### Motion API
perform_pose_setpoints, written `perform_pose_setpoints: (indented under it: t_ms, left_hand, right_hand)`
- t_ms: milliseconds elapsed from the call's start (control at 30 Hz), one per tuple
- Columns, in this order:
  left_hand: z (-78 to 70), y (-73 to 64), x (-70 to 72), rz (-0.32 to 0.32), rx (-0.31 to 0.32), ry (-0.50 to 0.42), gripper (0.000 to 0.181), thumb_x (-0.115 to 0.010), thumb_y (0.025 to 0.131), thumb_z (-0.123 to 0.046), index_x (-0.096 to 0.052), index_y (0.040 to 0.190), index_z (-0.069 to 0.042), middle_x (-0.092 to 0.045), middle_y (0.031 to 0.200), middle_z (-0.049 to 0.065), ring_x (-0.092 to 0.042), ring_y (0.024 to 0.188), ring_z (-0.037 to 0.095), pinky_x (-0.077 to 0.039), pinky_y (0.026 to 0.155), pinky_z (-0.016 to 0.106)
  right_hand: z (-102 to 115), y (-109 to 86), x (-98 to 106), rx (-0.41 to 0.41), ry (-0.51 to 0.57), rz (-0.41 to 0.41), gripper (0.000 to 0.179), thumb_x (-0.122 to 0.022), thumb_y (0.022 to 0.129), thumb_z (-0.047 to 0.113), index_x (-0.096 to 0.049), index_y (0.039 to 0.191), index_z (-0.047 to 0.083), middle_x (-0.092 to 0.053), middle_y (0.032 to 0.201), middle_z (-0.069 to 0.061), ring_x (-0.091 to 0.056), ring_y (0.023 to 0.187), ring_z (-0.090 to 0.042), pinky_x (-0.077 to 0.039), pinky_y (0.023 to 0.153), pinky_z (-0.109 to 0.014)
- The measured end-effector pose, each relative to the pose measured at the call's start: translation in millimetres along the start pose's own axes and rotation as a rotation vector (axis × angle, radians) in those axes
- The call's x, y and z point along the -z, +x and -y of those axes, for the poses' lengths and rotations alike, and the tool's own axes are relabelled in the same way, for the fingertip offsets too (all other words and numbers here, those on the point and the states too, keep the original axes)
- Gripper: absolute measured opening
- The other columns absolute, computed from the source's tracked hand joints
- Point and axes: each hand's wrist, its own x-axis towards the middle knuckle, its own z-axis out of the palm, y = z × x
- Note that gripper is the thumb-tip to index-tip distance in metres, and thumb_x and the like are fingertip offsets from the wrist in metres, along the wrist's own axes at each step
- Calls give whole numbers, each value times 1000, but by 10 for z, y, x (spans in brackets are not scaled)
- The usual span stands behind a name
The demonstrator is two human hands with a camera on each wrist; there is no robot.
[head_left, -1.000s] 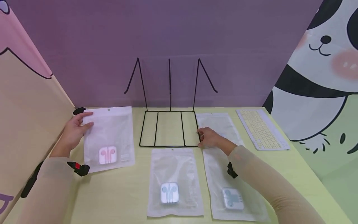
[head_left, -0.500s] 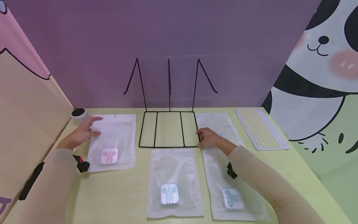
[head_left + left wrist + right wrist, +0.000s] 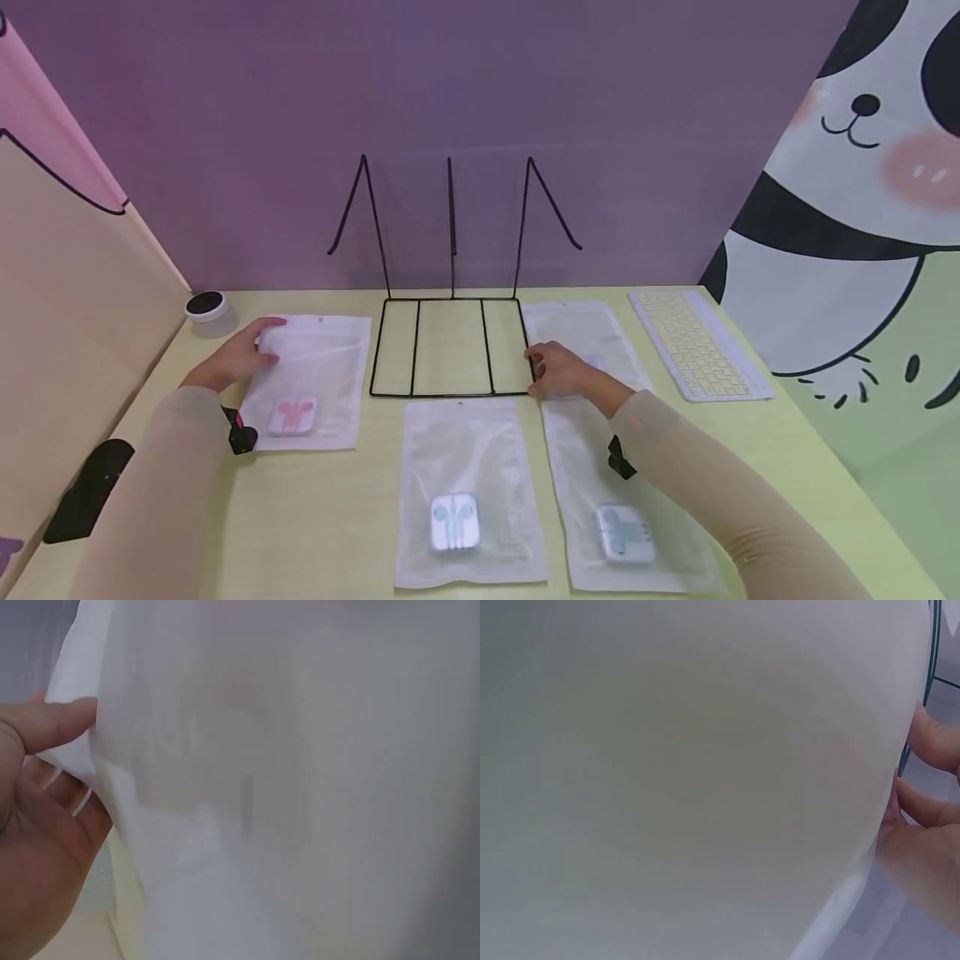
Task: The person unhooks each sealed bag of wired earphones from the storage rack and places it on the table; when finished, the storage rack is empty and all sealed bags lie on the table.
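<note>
In the head view, my left hand (image 3: 238, 354) pinches the left edge of a white zip bag (image 3: 326, 358) that holds pink earphones in a square case (image 3: 292, 415). The left wrist view shows my thumb (image 3: 64, 724) on one face of the bag, with the other fingers behind it. A black wire rack (image 3: 453, 394) stands at the middle back, its prongs pointing up. My right hand (image 3: 558, 369) grips the right wire of its base. Pale cloth or film covers most of the right wrist view, leaving the fingers (image 3: 934, 742) beside the wire at the right edge.
Before the rack lies another zip bag (image 3: 472, 450) with blue earphones (image 3: 454, 522). Two similar bags lie at right, the near bag (image 3: 585, 475) partly under my right forearm. A white keyboard (image 3: 697, 346) is at back right, a white round jar (image 3: 210, 315) at back left.
My left hand has moved right and lower, taking the pink earphones' bag with it, and the jar at back left has come into full view. The right hand has stayed on the rack.
</note>
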Motion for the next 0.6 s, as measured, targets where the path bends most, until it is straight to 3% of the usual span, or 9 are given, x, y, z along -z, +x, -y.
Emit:
perform_pose_setpoints:
  t_ms: [167, 333, 600]
  left_hand:
    - [18, -51, -35, -26, 93, 32, 65, -55, 93, 1, -23, 149, 3, -16, 149, 37, -25, 129, 60, -25, 103, 65]
    - [-32, -72, -38, -71, 118, 43, 65, -56, 93, -3, -23, 148, 5, -18, 147, 38, -29, 128, 55, -28, 103, 63]
    - [-124, -125, 39, -62, 140, 92, 60, -56, 97, -11, -26, 143, 12, -27, 140, 40, -30, 127, 54, -30, 103, 61]
  right_hand:
    - [13, 15, -22, 7, 16, 7, 70, -78, 81, 0, -43, 141, -6, -47, 125, -19, -54, 106, -28, -46, 89, -38]
    - [18, 33, -19, -3, 25, 5, 70, -78, 81, 0, -43, 141, -4, -46, 127, -18, -53, 108, -29, -46, 89, -39]
    - [57, 45, -7, 6, 24, 25, 70, -78, 81, 2, -42, 141, -5, -47, 128, -20, -53, 110, -30, -45, 91, -40]
